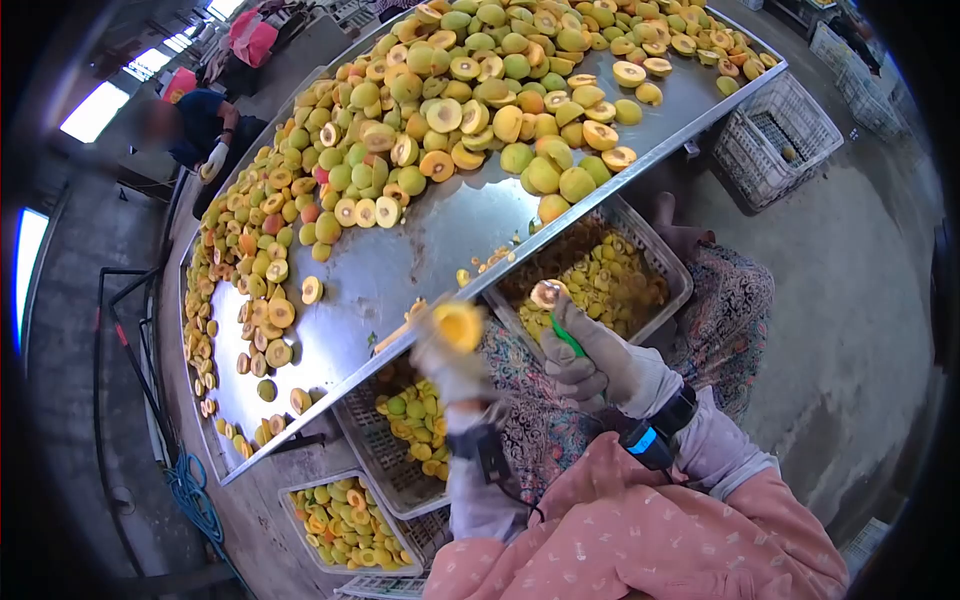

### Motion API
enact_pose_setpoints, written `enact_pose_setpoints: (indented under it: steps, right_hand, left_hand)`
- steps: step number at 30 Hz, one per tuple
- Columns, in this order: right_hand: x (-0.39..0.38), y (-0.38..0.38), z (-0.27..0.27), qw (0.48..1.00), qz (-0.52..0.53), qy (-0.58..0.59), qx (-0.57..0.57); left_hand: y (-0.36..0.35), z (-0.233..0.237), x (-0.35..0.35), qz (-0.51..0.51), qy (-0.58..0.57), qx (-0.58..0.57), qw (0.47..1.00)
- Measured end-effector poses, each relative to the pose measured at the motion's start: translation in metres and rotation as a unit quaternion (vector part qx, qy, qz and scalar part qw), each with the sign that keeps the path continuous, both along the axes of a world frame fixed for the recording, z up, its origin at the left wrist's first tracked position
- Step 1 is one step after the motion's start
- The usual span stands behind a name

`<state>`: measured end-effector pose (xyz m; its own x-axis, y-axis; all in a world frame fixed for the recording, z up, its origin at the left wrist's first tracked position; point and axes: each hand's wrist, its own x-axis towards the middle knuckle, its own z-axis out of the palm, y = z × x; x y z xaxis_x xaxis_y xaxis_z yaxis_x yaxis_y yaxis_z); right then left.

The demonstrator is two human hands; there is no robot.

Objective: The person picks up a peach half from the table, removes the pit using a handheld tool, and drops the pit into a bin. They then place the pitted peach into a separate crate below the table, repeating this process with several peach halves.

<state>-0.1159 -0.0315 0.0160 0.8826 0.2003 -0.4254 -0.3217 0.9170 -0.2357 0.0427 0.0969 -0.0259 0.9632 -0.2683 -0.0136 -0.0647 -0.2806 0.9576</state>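
Note:
My left hand [452, 365], gloved and blurred by motion, holds a yellow fruit half [458, 326] with a hollow centre at the edge of the metal table [440, 235]. In my gloved right hand [595, 360] is a green-handled tool [567, 336], with the fingers wrapped round it. A pale piece with a brown centre [548, 293] sits by the thumb, at the tool's upper end; its contact with the hand is unclear. Below that hand is a crate of yellow fruit pieces [655, 255]. Halved and whole fruits [400, 120] are heaped on the table.
A crate with cut fruit [358, 415] stands under the table edge, and a smaller crate of fruit [295, 520] is at lower left. An almost empty white crate [745, 155] stands on the floor at upper right. A person [205, 125] with a gloved hand works at the table's far left.

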Motion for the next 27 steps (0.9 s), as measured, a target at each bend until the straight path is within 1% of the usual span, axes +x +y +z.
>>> enact_pose_setpoints:
  steps: [1, 2, 3, 4, 5, 6, 7, 8, 9, 10, 11, 12, 13, 14, 15, 16, 17, 18, 19, 20, 21, 22, 23, 24, 25, 26, 27]
  right_hand:
    - [-0.002, -0.005, -0.008, 1.000, -0.002, 0.001, 0.002]
    - [-0.001, -0.011, -0.020, 0.999, -0.006, -0.012, 0.048]
    - [0.002, -0.014, -0.028, 0.995, -0.009, -0.026, 0.094]
    - [0.003, -0.014, -0.025, 0.998, -0.021, -0.001, 0.055]
    - [0.008, -0.013, -0.027, 0.998, -0.020, -0.003, 0.057]
    - [0.013, -0.012, -0.028, 0.996, 0.003, -0.035, 0.080]
    - [0.017, -0.011, -0.030, 0.992, 0.027, -0.065, 0.102]
    - [0.021, -0.010, -0.032, 0.986, 0.054, -0.070, 0.139]
    - [0.025, -0.008, -0.034, 0.986, 0.058, -0.071, 0.138]
    - [0.030, -0.005, -0.036, 0.988, 0.053, -0.030, 0.143]
    - [0.035, -0.006, -0.040, 0.988, 0.045, 0.011, 0.149]
    - [0.039, -0.013, -0.057, 0.974, 0.043, -0.002, 0.224]
    - [0.041, -0.019, -0.068, 0.973, 0.042, -0.002, 0.228]
    - [0.040, -0.023, -0.077, 0.977, 0.030, 0.021, 0.211]
    - [0.037, -0.025, -0.088, 0.980, 0.015, 0.045, 0.196]
    - [0.030, -0.025, -0.101, 0.979, 0.001, 0.039, 0.200]
    - [0.025, -0.025, -0.103, 0.977, -0.006, 0.052, 0.208]
    - [0.019, -0.025, -0.102, 0.977, -0.014, 0.065, 0.202]
    - [0.015, -0.027, -0.102, 0.978, -0.023, 0.075, 0.193]
    - [0.009, -0.033, -0.106, 0.976, -0.007, 0.018, 0.216]
    - [0.008, -0.038, -0.103, 0.976, -0.014, 0.022, 0.218]
    - [0.008, -0.041, -0.096, 0.997, -0.046, 0.047, 0.044]
    - [0.009, -0.044, -0.092, 0.986, -0.076, 0.071, -0.132]
    - [0.014, -0.046, -0.134, 0.959, -0.010, 0.157, -0.237]
    - [0.015, -0.042, -0.161, 0.959, -0.013, 0.157, -0.237]
    - [0.016, -0.039, -0.182, 0.839, 0.071, 0.228, -0.489]
    - [0.012, -0.035, -0.192, 0.643, 0.153, 0.280, -0.696]
  left_hand:
    - [0.024, -0.015, 0.019, 0.161, 0.038, -0.170, 0.972]
    - [0.042, 0.006, 0.027, 0.199, 0.023, -0.132, 0.971]
    - [0.075, -0.002, 0.042, 0.157, -0.069, 0.000, 0.985]
    - [0.084, -0.009, 0.051, 0.192, -0.207, 0.157, 0.947]
    - [0.087, -0.012, 0.059, 0.220, -0.335, 0.306, 0.864]
    - [0.063, 0.002, 0.046, 0.139, -0.211, 0.134, 0.958]
    - [0.028, 0.013, 0.026, 0.052, -0.075, -0.048, 0.995]
    - [0.009, -0.002, 0.020, -0.074, 0.000, -0.116, 0.991]
    - [-0.010, -0.016, 0.017, -0.199, 0.072, -0.180, 0.960]
    - [-0.041, -0.017, 0.010, -0.231, -0.085, -0.054, 0.968]
    - [-0.070, -0.014, 0.012, -0.255, -0.237, 0.076, 0.934]
    - [-0.084, -0.018, 0.031, -0.257, -0.236, 0.079, 0.934]
    - [-0.094, -0.026, 0.058, -0.263, -0.328, 0.130, 0.898]
    - [-0.104, -0.029, 0.085, -0.271, -0.414, 0.179, 0.850]
    - [-0.121, -0.003, 0.107, -0.269, -0.315, 0.187, 0.891]
    - [-0.138, 0.021, 0.131, -0.263, -0.208, 0.193, 0.922]
    - [-0.148, 0.006, 0.164, -0.212, -0.298, 0.235, 0.901]
    - [-0.167, 0.003, 0.186, -0.139, -0.347, 0.383, 0.845]
    - [-0.177, -0.015, 0.214, -0.116, -0.466, 0.456, 0.749]
    - [-0.188, -0.025, 0.225, -0.106, -0.467, 0.521, 0.707]
    - [-0.197, -0.024, 0.222, -0.114, -0.466, 0.519, 0.708]
    - [-0.203, -0.014, 0.218, -0.142, -0.449, 0.540, 0.698]
    - [-0.207, -0.007, 0.214, -0.168, -0.432, 0.561, 0.686]
    - [-0.206, -0.013, 0.209, -0.198, -0.450, 0.556, 0.670]
    - [-0.204, -0.019, 0.206, -0.200, -0.452, 0.554, 0.670]
    - [-0.201, -0.026, 0.204, -0.220, -0.415, 0.543, 0.697]
    - [-0.195, -0.035, 0.202, -0.239, -0.373, 0.531, 0.722]
